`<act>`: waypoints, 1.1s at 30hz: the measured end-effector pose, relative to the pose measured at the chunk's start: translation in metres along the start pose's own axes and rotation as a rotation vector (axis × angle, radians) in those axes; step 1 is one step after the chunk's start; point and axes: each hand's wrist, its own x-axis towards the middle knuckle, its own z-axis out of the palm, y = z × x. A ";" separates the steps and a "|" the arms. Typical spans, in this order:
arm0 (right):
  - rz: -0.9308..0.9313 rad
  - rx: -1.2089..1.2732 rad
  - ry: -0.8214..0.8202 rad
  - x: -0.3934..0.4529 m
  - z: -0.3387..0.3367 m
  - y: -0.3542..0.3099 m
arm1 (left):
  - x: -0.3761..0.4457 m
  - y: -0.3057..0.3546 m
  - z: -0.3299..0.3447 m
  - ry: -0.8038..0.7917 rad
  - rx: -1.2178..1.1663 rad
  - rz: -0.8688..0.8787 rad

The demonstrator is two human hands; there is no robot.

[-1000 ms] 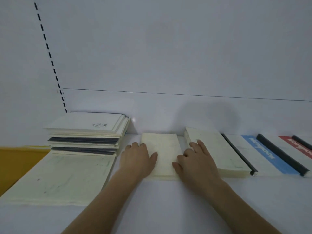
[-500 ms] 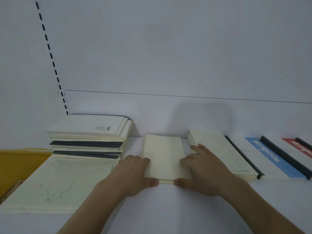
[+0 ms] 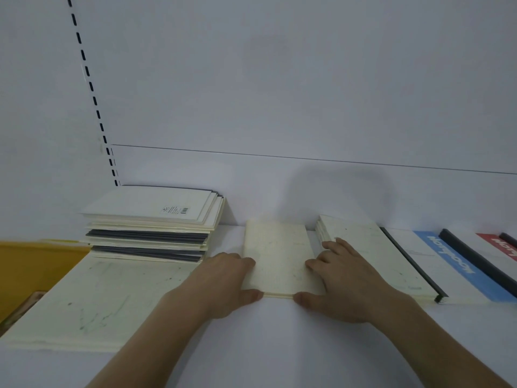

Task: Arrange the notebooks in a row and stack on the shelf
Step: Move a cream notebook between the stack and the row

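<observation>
A small cream notebook stack (image 3: 278,256) lies in the middle of the white shelf (image 3: 279,345). My left hand (image 3: 223,284) grips its left edge, thumb on the near edge. My right hand (image 3: 344,284) grips its right edge the same way, fingers lying over the gap beside a cream notebook pile (image 3: 372,256). Further right lie a notebook with a blue stripe (image 3: 444,264) and one with a red stripe (image 3: 500,245), both with black spines. A tall stack of notebooks (image 3: 151,225) stands at the left on a large cream pad (image 3: 98,301).
A yellow bin (image 3: 33,270) sits beyond the shelf's left end. The white back panel (image 3: 279,93) rises behind the notebooks, with a slotted upright (image 3: 92,91) at the left.
Both hands slid back from on top of the small stack to its near corners and sides, thumbs now at the front edge. The stack looks squared up.
</observation>
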 end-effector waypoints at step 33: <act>-0.317 0.322 0.216 0.004 -0.025 -0.230 | -0.191 -0.135 0.002 0.032 0.038 -0.186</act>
